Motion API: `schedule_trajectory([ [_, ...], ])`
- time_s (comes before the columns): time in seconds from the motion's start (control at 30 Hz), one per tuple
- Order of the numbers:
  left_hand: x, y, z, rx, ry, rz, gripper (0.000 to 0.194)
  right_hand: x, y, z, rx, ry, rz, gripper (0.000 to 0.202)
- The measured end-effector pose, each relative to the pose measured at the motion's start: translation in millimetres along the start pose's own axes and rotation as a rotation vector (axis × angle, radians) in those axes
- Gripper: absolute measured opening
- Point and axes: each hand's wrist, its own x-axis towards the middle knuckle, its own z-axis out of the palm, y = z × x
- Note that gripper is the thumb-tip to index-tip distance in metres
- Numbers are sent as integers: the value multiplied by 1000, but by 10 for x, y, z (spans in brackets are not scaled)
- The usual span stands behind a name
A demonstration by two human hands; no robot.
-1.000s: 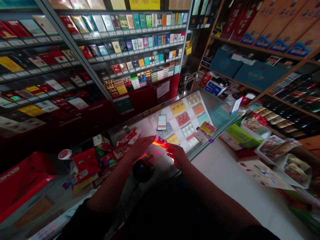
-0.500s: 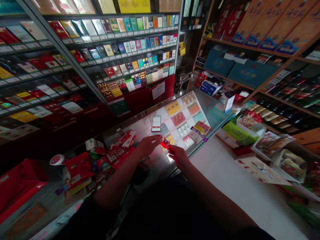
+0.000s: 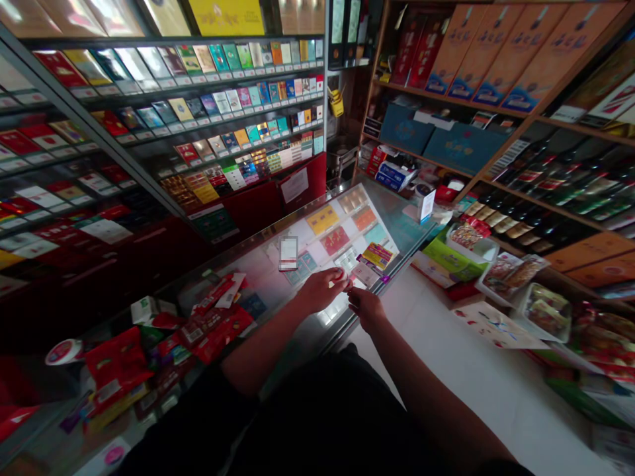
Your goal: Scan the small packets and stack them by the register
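My left hand (image 3: 323,291) is closed over the glass counter (image 3: 268,264), fingers wrapped round a small red-and-white item (image 3: 340,276) whose kind is too blurred to tell. Close beside it, my right hand (image 3: 368,309) has its fingertips pinched near the item's lower edge. Whether those fingertips grip part of it is unclear. A yellow-and-purple packet (image 3: 378,255) lies on the counter just beyond my hands. Farther left stands a small white box with a red stripe (image 3: 288,251).
Red snack bags (image 3: 116,367) and a round white tub (image 3: 63,352) crowd the counter at left. Shelves of cigarette packs (image 3: 238,102) line the back wall. At right are tubs of packaged food (image 3: 546,314), a standing white card (image 3: 426,205) and wine bottles (image 3: 560,178).
The view has swung right, so the surroundings sit farther left. Both hands have shifted right along the counter, nearer the yellow-and-purple packet. Less red of the small item shows in my left hand.
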Motion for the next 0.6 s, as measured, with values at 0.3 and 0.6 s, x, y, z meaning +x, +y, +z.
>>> schedule_trajectory([
  [0.3, 544, 113, 427, 0, 16, 127, 30, 394, -384, -339, -52, 73, -72, 21],
  [0.6, 779, 216, 694, 105, 4, 134, 35, 656, -574, -433, -178, 32, -62, 23],
])
